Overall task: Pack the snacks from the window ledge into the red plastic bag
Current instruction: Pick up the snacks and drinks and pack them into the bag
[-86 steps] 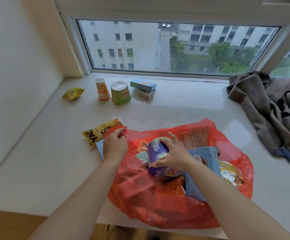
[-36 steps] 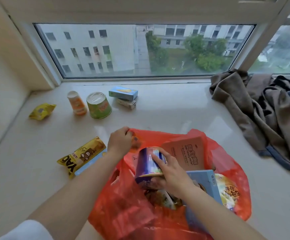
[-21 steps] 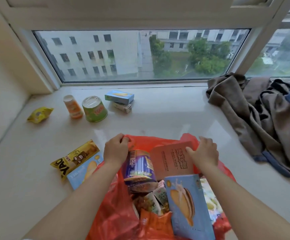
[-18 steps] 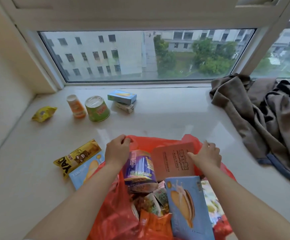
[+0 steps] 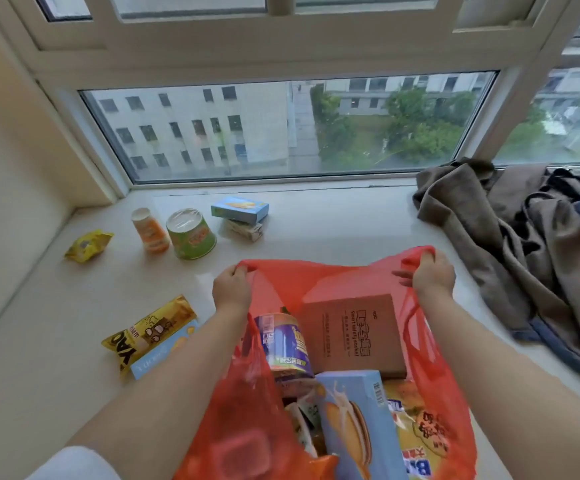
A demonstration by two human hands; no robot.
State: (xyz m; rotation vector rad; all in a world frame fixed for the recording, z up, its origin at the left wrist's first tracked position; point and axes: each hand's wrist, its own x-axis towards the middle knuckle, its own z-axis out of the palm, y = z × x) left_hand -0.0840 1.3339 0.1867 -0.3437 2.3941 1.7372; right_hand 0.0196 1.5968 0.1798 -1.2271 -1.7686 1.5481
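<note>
The red plastic bag [image 5: 323,282] stands open on the ledge, its mouth stretched wide. My left hand [image 5: 230,289] grips the bag's left rim. My right hand [image 5: 430,277] grips the right rim. Inside lie a purple can [image 5: 285,344], a brown box [image 5: 356,336], a blue biscuit box [image 5: 354,424] and a yellow packet [image 5: 427,431]. Left of the bag on the ledge lie a yellow snack pack [image 5: 150,332] over a flat blue box [image 5: 158,356]. Farther back stand an orange bottle [image 5: 150,230], a green cup [image 5: 191,233], stacked small boxes [image 5: 241,216] and a small yellow packet [image 5: 89,244].
A heap of brown and blue cloth [image 5: 530,251] covers the ledge's right side, close to my right hand. The window pane [image 5: 288,129] runs along the back. A wall [image 5: 8,188] closes off the left end of the pale ledge [image 5: 333,223].
My right hand let go of the purple can inside the bag and took hold of the right rim. Both hands pulled the bag's mouth wider and higher.
</note>
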